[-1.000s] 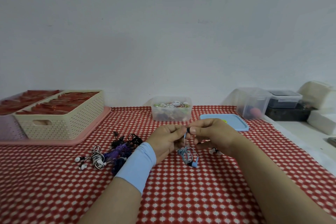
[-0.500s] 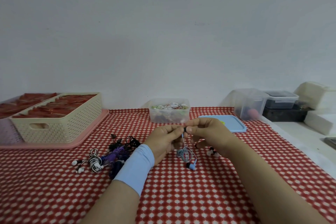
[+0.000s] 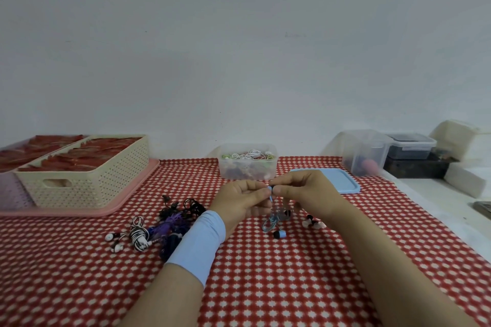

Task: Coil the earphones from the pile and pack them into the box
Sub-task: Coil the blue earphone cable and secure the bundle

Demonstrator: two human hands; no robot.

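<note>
My left hand [image 3: 240, 200] and my right hand [image 3: 305, 192] meet above the table and pinch one end of a blue earphone [image 3: 273, 221]. Its cable hangs in loose loops below them, and one blue earbud [image 3: 279, 234] rests on the cloth. The pile of earphones [image 3: 170, 223], black, purple and striped white, lies to the left of my left wrist. A clear plastic box [image 3: 247, 164] holding several earphones stands behind my hands. Another white and black earphone [image 3: 313, 222] lies under my right wrist.
The blue lid [image 3: 342, 180] lies right of the box. A cream basket [image 3: 87, 170] on a pink tray [image 3: 130, 199] fills the back left. Clear and dark containers [image 3: 365, 152] stand at the back right, beside a white counter [image 3: 438, 194]. The red checked cloth [image 3: 265, 287] covers the table.
Both hands have risen slightly and stretched the blue cable. The hanging loops have slackened, and one blue earbud now lies on the cloth.
</note>
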